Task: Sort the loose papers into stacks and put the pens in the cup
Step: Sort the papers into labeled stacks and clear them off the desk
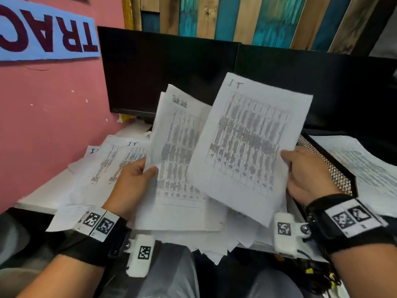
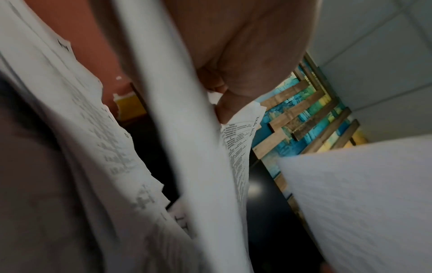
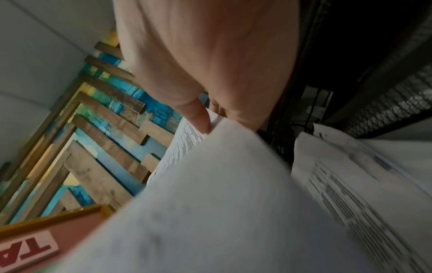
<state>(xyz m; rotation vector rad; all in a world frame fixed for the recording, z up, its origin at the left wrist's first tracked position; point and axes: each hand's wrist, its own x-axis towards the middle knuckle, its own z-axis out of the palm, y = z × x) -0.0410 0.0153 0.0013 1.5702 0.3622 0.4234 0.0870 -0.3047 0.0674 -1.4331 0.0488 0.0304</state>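
While the right hand [image 1: 309, 175] pinches one printed sheet [image 1: 247, 147] marked "IT" at its right edge, thumb on top, the left hand [image 1: 133, 186] grasps a bundle of sheets [image 1: 178, 151] w/ "Task list" on the front one, both lifted above the desk [image 1: 36, 201]. More papers [image 1: 107, 166] lie spread on the desk's left part, some also marked "IT", and a mesh tray [image 1: 335, 168] at the right edge holds another stack [image 1: 369, 168]. Two dark monitors [image 1: 163, 69] stand at the back edge; pens and cup I cannot see.
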